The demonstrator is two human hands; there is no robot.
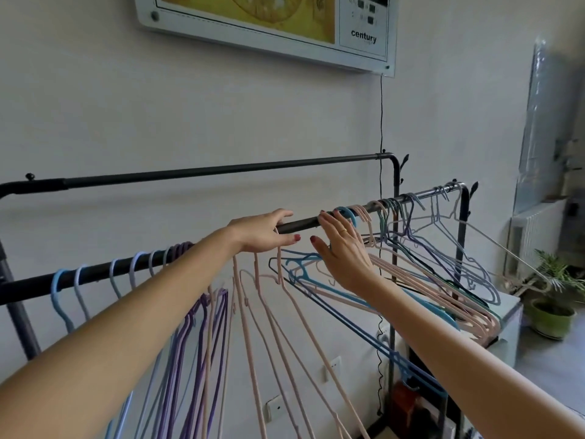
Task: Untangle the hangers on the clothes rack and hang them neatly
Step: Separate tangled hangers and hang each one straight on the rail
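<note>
Roughly mid-job. The hangers were split into two lots on the front rail (95, 274) of the clothes rack. Sorted lot (190, 327), left end: blue, lilac and purple hooks spaced along the rail, bodies hanging parallel. Tangled lot (437, 267), right end: pink, blue, teal and pale wire hangers bunched and interlocked, frames splayed at crossed angles, some shoulders resting near the white cabinet (509, 315) below.

Between the two lots, a few pink hangers (269, 312) hung under the left hand (259, 232). It sat at the rail with fingers curled; it seemed to pinch their hooks, but I couldn't tell for sure. The right hand (342, 251) was spread wide, holding nothing, palm against the near edge of the tangle, fingertips by the bright blue hook (348, 213).

My read: the step in hand was seating the pink ones while the right hand held the clump back. The next move would call for singling out one hook from the clump, probably that blue one, lifting it clear of the rail, and working its frame out of the pink ones crossed over it before sliding it left. Pulling sideways without lifting would likely drag the neighbours along.

The rear rail (221, 171) was bare. A potted plant (550, 299) stood on the floor to the right, well apart.
</note>
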